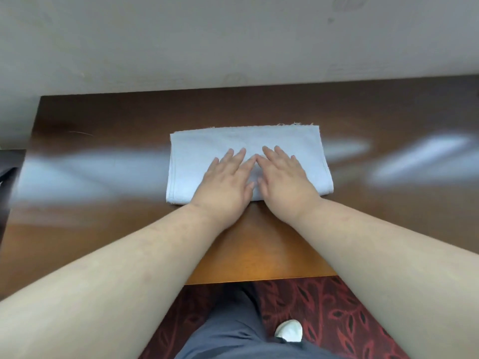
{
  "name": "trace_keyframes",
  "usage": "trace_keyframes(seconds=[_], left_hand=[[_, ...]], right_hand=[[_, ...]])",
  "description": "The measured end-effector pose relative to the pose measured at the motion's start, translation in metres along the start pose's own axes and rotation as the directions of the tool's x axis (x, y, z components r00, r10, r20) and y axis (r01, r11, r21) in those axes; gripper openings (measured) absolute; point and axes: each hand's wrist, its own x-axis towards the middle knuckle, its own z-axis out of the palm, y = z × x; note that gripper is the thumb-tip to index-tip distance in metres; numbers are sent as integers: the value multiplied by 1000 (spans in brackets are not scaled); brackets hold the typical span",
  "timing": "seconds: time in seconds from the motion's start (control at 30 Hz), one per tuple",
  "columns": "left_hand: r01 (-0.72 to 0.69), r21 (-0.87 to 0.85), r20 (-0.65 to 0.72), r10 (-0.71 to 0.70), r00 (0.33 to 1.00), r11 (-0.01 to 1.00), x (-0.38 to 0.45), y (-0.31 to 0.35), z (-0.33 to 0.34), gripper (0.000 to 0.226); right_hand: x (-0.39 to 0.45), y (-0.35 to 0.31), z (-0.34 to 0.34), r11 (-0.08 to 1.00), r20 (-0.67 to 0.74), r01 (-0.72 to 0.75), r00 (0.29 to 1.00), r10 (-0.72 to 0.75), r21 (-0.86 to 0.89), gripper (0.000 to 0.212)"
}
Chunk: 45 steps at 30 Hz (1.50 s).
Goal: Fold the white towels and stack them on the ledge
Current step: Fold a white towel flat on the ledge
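Note:
A white towel (189, 156) lies folded into a flat rectangle on the brown wooden ledge (103, 120), its frayed edge toward the wall. My left hand (225, 180) rests palm down on the towel's near middle, fingers spread and flat. My right hand (283, 177) lies flat beside it on the towel, the two index fingertips almost touching. Neither hand grips the cloth. The towel's near edge is partly hidden under both hands.
A pale wall (233, 47) runs along the back of the ledge. A dark object (10, 167) stands at the left edge. Below the ledge's front edge are red patterned carpet (324, 314), my grey trouser leg (233, 327) and a white shoe (289, 330).

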Motion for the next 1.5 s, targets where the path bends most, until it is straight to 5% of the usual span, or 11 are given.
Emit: trace_keyframes(seconds=[0.1, 0.27, 0.5, 0.73, 0.83, 0.9, 1.0, 1.07, 1.13, 1.3, 1.5], left_hand=[[135, 109, 99, -146, 984, 985, 0, -19, 18, 68], [205, 189, 98, -227, 969, 960, -16, -52, 21, 78], [153, 61, -39, -151, 988, 986, 19, -25, 9, 70], [365, 144, 18, -372, 928, 920, 30, -60, 17, 67], [393, 37, 27, -394, 919, 919, 30, -56, 14, 64], [475, -186, -64, -494, 867, 860, 28, -61, 4, 61], [643, -478, -58, -752, 656, 598, 14, -75, -10, 61], [742, -569, 155, -840, 520, 354, 8, -81, -17, 65], [787, -549, 294, -816, 498, 282, 6, -83, -21, 55], [817, -476, 339, -789, 512, 325, 20, -75, -32, 43], [707, -640, 177, -838, 516, 300, -19, -64, -48, 28]], right_hand=[[2, 25, 9, 983, 117, -45, 991, 67, -179, 73], [-4, 50, 4, 958, 122, -86, 985, 123, -272, 90], [29, 20, -2, 990, -17, -91, 996, 90, -104, 76], [41, 66, -1, 949, 6, -230, 972, 237, -218, 79], [38, 65, -4, 957, 51, -248, 965, 258, -150, 76], [36, 63, -14, 944, -19, -325, 945, 326, 49, 68], [28, 63, -30, 730, -100, -528, 777, 621, 434, 60], [23, 64, -38, 455, 73, -653, 615, 785, 605, 61], [22, 66, -42, 288, 257, -727, 539, 802, 624, 59], [33, 74, -55, 285, 366, -748, 573, 733, 600, 46], [26, 65, -66, 537, 203, -602, 755, 624, 591, 42]])
